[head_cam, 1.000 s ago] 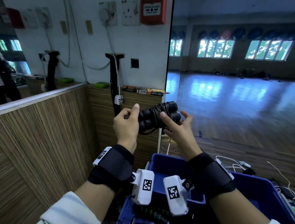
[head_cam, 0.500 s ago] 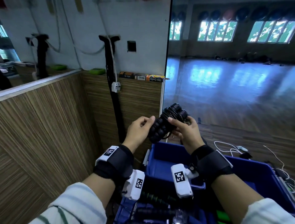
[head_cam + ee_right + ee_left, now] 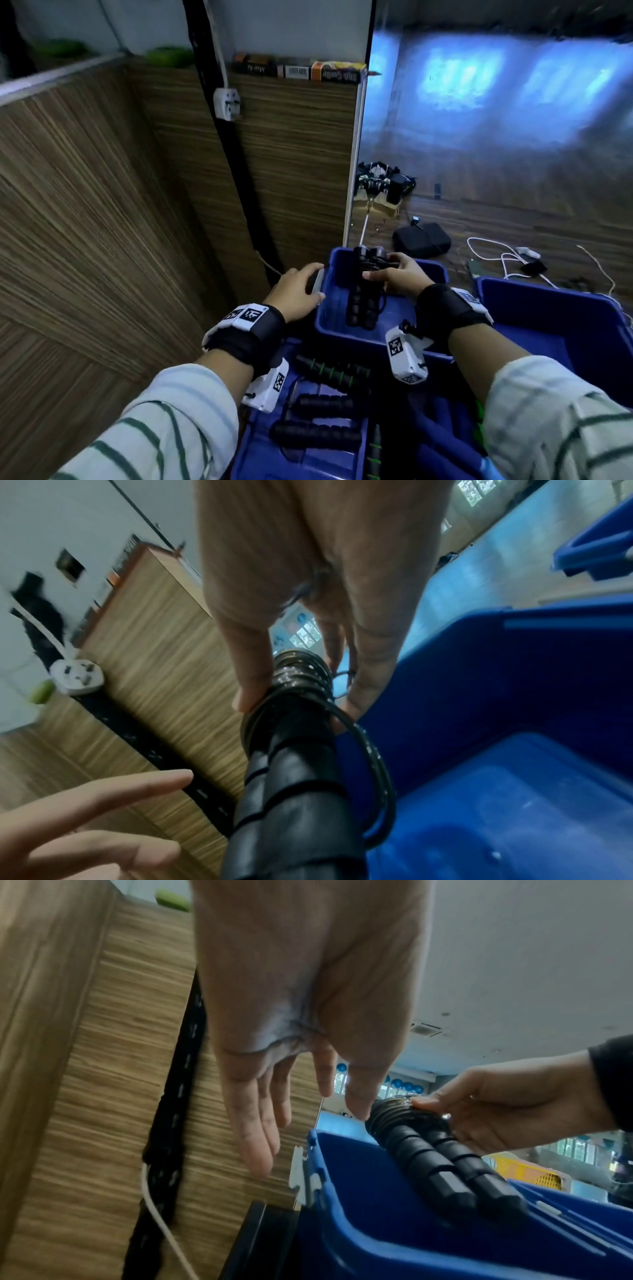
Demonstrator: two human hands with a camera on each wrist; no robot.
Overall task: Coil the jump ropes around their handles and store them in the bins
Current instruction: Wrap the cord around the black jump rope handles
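Right now, nearest to the person, a big blue bin (image 3: 308, 455) holds loose rope handles, some black and some with green rings. Just past it sits the small blue bin (image 3: 342, 334), and everything here hangs on that one.

The coiled jump rope (image 3: 363, 294) is a black bundle: two handles side by side with the cord wound round the far end. Its long line runs from near to far, along the small blue bin. The near ends of the handles dip down inside the small blue bin, and the wound end sits higher, close to the far wall.

The right hand (image 3: 399, 275) is the one on it. Its fingers (image 3: 251, 693) and thumb pinch the wound part from both sides, so the bundle hangs below and a bit toward the person from the fingers. One loop of cord (image 3: 373, 767) sticks out loose on the side.

The left hand (image 3: 296, 294) holds nothing. Its fingers are straight and a little spread, beside the left rim of the small blue bin, close to the bundle; whether they touch that rim is hard to tell.

I think the next move is just to lower the bundle and let go, and the right hand can do that alone. The loose loop might slip.

Further off, past the small blue bin, a black pouch (image 3: 421, 240) and white cables (image 3: 496, 253) lie on the wooden floor.
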